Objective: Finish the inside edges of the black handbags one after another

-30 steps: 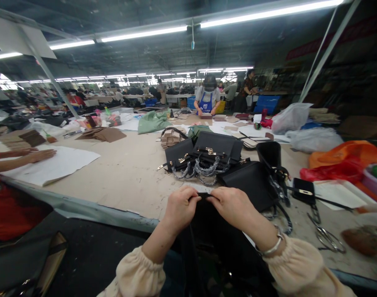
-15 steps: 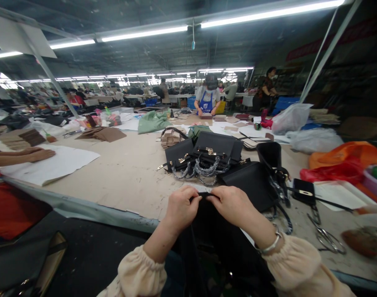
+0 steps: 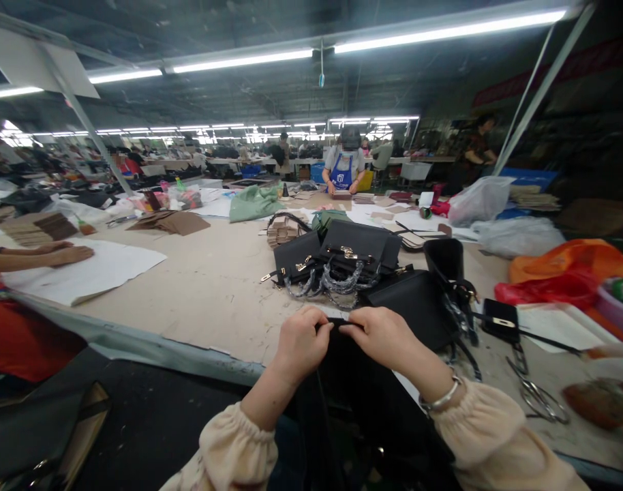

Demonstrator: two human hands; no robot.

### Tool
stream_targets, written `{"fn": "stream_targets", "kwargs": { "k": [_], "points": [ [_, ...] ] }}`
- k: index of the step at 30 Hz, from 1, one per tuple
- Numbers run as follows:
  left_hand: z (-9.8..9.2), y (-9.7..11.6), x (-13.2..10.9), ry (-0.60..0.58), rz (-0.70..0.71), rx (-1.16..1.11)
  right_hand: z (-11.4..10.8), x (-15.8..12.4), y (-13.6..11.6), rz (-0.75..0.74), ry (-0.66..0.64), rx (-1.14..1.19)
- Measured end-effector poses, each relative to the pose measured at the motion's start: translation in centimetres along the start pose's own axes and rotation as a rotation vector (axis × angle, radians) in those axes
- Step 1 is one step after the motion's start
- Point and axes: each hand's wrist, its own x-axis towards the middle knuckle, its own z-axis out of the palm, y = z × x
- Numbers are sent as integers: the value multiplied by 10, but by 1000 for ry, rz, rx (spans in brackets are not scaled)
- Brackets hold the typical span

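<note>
Both my hands pinch the top edge of a black handbag (image 3: 352,382) that stands close to my body at the table's front edge. My left hand (image 3: 304,341) grips the edge between thumb and fingers. A short way to its right, my right hand (image 3: 380,337) pinches the same edge; a silver bracelet (image 3: 444,395) circles that wrist. The bag's lower part is dark and hard to make out. Just beyond my hands lies a pile of black handbags (image 3: 360,245) with gold clasps and plastic-wrapped handles. Another black bag (image 3: 418,307) lies flat beside my right hand.
Scissors (image 3: 539,395) and a small black piece with a gold plate (image 3: 500,318) lie at right, near orange and red plastic bags (image 3: 567,273). At left, a co-worker's hands (image 3: 61,254) rest on white sheets (image 3: 117,269). Another person (image 3: 343,167) works across the table (image 3: 214,286).
My hands keep their pinch on the bag's edge, almost unmoved. The view has shifted slightly. A person at the back right has moved farther right.
</note>
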Motion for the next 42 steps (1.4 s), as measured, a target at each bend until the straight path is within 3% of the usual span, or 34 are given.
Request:
{"fn": "stream_targets", "kwargs": {
  "k": [6,14,21,31,42],
  "points": [
    [-1,2,0,-3,-16,1,-4,-19,19,-55,-155,327],
    [-1,2,-2,1,-11,4,0,-16,16,-12,49,445],
    [-2,0,-3,-2,-7,-1,6,3,-1,-122,90,218],
    [2,-2,-4,14,-17,-46,7,7,-4,-120,52,-72],
    [0,-3,-5,-7,32,-77,7,8,-7,-105,42,-128]
  ]
}}
